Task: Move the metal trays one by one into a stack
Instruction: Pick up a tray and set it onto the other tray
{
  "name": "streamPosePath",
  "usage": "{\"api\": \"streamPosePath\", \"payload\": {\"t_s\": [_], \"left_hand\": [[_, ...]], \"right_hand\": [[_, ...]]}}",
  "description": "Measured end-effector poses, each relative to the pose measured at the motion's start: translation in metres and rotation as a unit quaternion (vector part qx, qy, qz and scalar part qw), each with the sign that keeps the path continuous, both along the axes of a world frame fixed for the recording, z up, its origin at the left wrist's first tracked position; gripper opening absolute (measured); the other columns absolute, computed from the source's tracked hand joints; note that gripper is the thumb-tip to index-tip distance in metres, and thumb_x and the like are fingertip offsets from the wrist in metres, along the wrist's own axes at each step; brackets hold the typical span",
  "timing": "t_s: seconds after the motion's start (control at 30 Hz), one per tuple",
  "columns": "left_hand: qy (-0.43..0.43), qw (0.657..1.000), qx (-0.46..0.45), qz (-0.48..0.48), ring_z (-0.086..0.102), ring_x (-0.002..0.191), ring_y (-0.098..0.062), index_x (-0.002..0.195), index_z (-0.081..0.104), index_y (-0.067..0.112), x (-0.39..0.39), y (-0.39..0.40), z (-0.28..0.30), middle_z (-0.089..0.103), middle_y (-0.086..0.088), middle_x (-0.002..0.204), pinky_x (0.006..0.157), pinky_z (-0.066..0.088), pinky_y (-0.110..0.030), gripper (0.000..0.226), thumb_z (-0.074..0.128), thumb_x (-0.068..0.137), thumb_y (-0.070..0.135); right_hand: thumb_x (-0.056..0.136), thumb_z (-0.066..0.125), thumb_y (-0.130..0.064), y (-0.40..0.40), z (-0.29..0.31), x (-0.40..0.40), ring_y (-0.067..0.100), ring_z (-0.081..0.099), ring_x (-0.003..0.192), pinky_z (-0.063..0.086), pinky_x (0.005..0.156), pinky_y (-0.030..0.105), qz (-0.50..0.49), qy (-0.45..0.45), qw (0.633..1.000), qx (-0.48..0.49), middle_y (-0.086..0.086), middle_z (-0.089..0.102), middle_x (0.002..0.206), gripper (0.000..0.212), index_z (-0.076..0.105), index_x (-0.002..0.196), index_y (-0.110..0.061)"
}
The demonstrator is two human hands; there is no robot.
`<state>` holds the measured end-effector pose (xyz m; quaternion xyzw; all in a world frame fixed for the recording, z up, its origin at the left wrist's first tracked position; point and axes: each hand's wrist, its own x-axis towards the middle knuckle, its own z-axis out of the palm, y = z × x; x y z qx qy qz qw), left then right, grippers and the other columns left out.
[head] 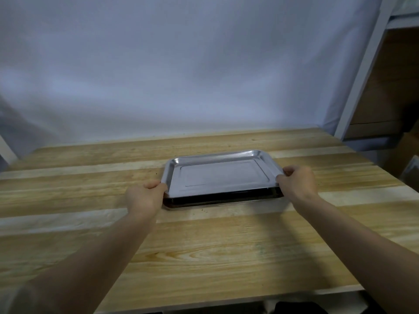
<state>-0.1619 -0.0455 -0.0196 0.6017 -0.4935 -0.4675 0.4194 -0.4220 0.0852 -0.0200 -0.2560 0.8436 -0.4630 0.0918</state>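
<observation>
A shiny rectangular metal tray (221, 174) is held tilted over the middle of the wooden table, its near edge raised. My left hand (145, 196) grips the tray's left short edge, and my right hand (297, 183) grips its right short edge. Beneath the raised near edge shows a dark gap and the rim of a lower tray (217, 203) lying on the table. The far edge of the top tray sits low, close to the one below. How many trays lie underneath I cannot tell.
The wooden table (204, 245) stretches wide around the trays. A white cloth backdrop (181, 75) hangs behind the far edge. A white shelf frame (362, 71) with brown boxes stands at the right.
</observation>
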Motion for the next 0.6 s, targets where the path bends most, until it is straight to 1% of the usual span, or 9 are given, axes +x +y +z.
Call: {"api": "streamPosePath", "payload": {"t_s": [0.03, 0.07, 0.1, 0.17, 0.2, 0.27, 0.33, 0.43, 0.6], "left_hand": [[0.019, 1.0, 0.007, -0.002, 0.055, 0.068, -0.008, 0.104, 0.072, 0.003, 0.0, -0.001, 0.004, 0.069, -0.005, 0.091, 0.058, 0.041, -0.021, 0.022, 0.066, 0.083, 0.004], [0.037, 0.999, 0.01, -0.003, 0.058, 0.067, -0.011, 0.104, 0.071, 0.001, 0.0, -0.003, 0.008, 0.07, -0.007, 0.087, 0.058, 0.044, -0.021, 0.022, 0.066, 0.083, 0.002], [0.055, 0.998, 0.012, -0.004, 0.061, 0.068, -0.014, 0.104, 0.07, 0.0, 0.0, -0.004, 0.012, 0.069, -0.008, 0.083, 0.06, 0.048, -0.023, 0.022, 0.066, 0.083, 0.001], [0.083, 0.997, 0.002, -0.012, 0.065, 0.074, -0.015, 0.108, 0.068, 0.003, 0.001, -0.005, 0.018, 0.068, -0.005, 0.084, 0.066, 0.053, -0.025, 0.024, 0.066, 0.084, 0.0], [0.097, 0.995, -0.008, -0.016, 0.067, 0.078, -0.016, 0.111, 0.067, 0.005, 0.001, -0.006, 0.021, 0.069, -0.004, 0.088, 0.071, 0.055, -0.026, 0.027, 0.066, 0.085, 0.001], [0.131, 0.991, -0.028, -0.016, 0.069, 0.082, -0.016, 0.115, 0.066, 0.009, 0.002, -0.007, 0.026, 0.07, -0.004, 0.095, 0.079, 0.056, -0.029, 0.031, 0.068, 0.084, 0.002], [0.155, 0.987, -0.042, -0.012, 0.07, 0.081, -0.016, 0.115, 0.065, 0.009, 0.002, -0.01, 0.03, 0.071, -0.005, 0.098, 0.079, 0.056, -0.027, 0.032, 0.068, 0.084, 0.002], [0.156, 0.986, -0.053, -0.011, 0.07, 0.079, -0.016, 0.115, 0.065, 0.007, 0.002, -0.012, 0.032, 0.071, -0.007, 0.1, 0.082, 0.057, -0.03, 0.032, 0.068, 0.083, 0.001], [0.095, 0.994, -0.045, -0.002, 0.068, 0.09, -0.02, 0.115, 0.067, 0.009, 0.006, -0.011, 0.019, 0.071, -0.005, 0.101, 0.092, 0.054, -0.036, 0.032, 0.068, 0.084, 0.003]], "right_hand": [[0.086, 0.057, 0.0, -0.001, 0.003, -0.001, 0.021, 0.057, 0.067, 0.05, 0.059, 0.033, -0.004, -0.017, 1.0, -0.023, 0.008, 0.062, 0.079, 0.019, 0.068, 0.102, -0.001], [0.086, 0.056, 0.002, -0.001, 0.006, -0.001, 0.023, 0.059, 0.07, 0.052, 0.061, 0.036, -0.009, -0.036, 0.998, -0.047, 0.007, 0.062, 0.08, 0.021, 0.066, 0.105, 0.0], [0.086, 0.055, 0.004, -0.002, 0.008, -0.002, 0.022, 0.06, 0.072, 0.053, 0.059, 0.035, -0.011, -0.047, 0.996, -0.071, 0.006, 0.061, 0.082, 0.024, 0.064, 0.109, 0.0], [0.088, 0.054, 0.004, -0.002, 0.013, -0.002, 0.02, 0.06, 0.076, 0.047, 0.051, 0.024, -0.01, -0.041, 0.993, -0.107, 0.008, 0.062, 0.094, 0.028, 0.06, 0.115, -0.002], [0.089, 0.055, 0.003, -0.001, 0.015, -0.001, 0.021, 0.061, 0.08, 0.043, 0.051, 0.019, -0.009, -0.031, 0.992, -0.125, 0.009, 0.063, 0.1, 0.03, 0.059, 0.118, -0.003], [0.091, 0.056, 0.0, 0.0, 0.018, 0.001, 0.022, 0.064, 0.09, 0.043, 0.055, 0.017, -0.012, -0.014, 0.987, -0.162, 0.01, 0.064, 0.109, 0.031, 0.056, 0.121, -0.005], [0.091, 0.056, -0.001, 0.002, 0.021, 0.002, 0.02, 0.063, 0.092, 0.043, 0.057, 0.015, -0.014, -0.009, 0.982, -0.187, 0.008, 0.064, 0.111, 0.033, 0.055, 0.123, -0.006], [0.092, 0.056, -0.002, 0.003, 0.022, 0.003, 0.019, 0.063, 0.09, 0.043, 0.057, 0.015, -0.01, -0.012, 0.98, -0.197, 0.007, 0.064, 0.11, 0.032, 0.055, 0.123, -0.007], [0.092, 0.056, -0.004, 0.005, 0.014, 0.003, 0.026, 0.066, 0.092, 0.048, 0.058, 0.022, -0.003, -0.018, 0.985, -0.172, 0.012, 0.066, 0.107, 0.028, 0.057, 0.12, -0.007]]}}
